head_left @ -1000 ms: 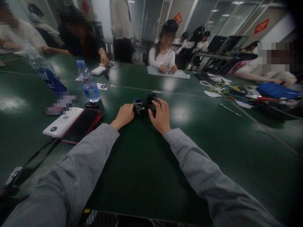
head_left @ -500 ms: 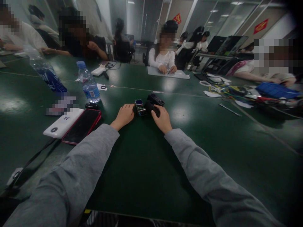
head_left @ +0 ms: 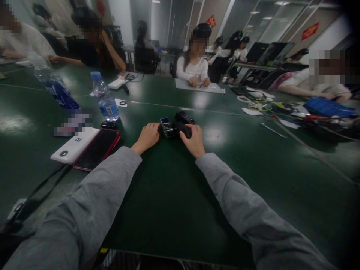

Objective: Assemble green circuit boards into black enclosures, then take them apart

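Note:
In the head view, my left hand [head_left: 149, 135] rests on the table with its fingers curled and pressed together. Something dark shows at its fingertips, too small to make out. Just right of it lies a small circuit board [head_left: 168, 132] with a little screen [head_left: 165, 121] at its far end. My right hand [head_left: 194, 139] is closed around a black rounded object [head_left: 182, 128], thumb on the near side. This object sits against the board's right side. Directly behind it is a black oblong device [head_left: 185, 117] with a dark window and buttons on top.
To my left lie a red-edged phone [head_left: 97, 150], a white power bank [head_left: 74, 146] and a black case [head_left: 108, 125], with water bottles [head_left: 105, 99] behind. At right are a thin metal tool [head_left: 273, 130] and tangled cables [head_left: 281, 114]. Co-workers [head_left: 192, 67] sit around the green table [head_left: 180, 210].
The black rounded object has turned slightly to the right in my right hand, baring more of the board. My left hand stays put. A co-worker at far left has raised a hand to the head.

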Tool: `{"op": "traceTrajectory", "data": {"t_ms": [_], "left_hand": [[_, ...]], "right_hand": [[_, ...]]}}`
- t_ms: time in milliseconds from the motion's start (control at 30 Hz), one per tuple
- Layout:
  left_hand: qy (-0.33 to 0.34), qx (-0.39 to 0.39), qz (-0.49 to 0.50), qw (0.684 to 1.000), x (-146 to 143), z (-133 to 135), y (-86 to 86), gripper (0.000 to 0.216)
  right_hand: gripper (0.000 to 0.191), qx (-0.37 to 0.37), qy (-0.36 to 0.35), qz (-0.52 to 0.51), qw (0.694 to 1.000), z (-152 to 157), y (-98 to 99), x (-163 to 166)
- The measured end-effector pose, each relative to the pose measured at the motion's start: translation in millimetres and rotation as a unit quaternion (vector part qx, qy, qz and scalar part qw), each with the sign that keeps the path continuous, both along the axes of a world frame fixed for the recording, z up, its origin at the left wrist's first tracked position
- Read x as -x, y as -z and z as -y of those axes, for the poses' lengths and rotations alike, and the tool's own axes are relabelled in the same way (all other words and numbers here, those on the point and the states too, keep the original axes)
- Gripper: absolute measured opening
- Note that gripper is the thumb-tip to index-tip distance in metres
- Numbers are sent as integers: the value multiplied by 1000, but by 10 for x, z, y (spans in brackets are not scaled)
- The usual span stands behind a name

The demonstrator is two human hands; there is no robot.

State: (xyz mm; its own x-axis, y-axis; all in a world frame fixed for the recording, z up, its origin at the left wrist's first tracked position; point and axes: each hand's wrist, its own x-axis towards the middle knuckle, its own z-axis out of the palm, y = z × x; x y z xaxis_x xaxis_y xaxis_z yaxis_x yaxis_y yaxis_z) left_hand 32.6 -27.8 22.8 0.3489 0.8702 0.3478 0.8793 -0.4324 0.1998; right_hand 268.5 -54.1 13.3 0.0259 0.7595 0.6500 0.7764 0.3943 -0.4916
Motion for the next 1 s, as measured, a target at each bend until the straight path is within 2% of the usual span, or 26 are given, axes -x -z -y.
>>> {"op": "traceTrajectory", "data": {"t_ms": [167,300,433,567,700,833,933,1000], "left_hand": [[2,4,6,1000,9,-15,8,43],[4,6,7,1000,13,-21,6,43],[2,11,5,1000,7,-10,-4,43],[3,4,3,1000,7,-12,-1,43],[7,-1,-3,1000,16,-28,12,43],[10,-10,3,1000,22,-36,27,42],[11,-7,4,1000,23,-37,34,43],[12,-6,4,1000,25,-40,38,43]], "right_hand": [[36,16,-11,-66,998,5,-36,-15],[44,41,41,-102,993,-60,15,-92],[52,15,92,-67,993,-84,59,-113],[57,19,72,-6,997,-67,79,-77],[47,59,36,34,997,22,71,-129],[50,69,-9,75,995,361,45,-324],[52,70,-51,94,992,811,37,-595],[53,82,-63,103,989,1156,48,-901]]}}
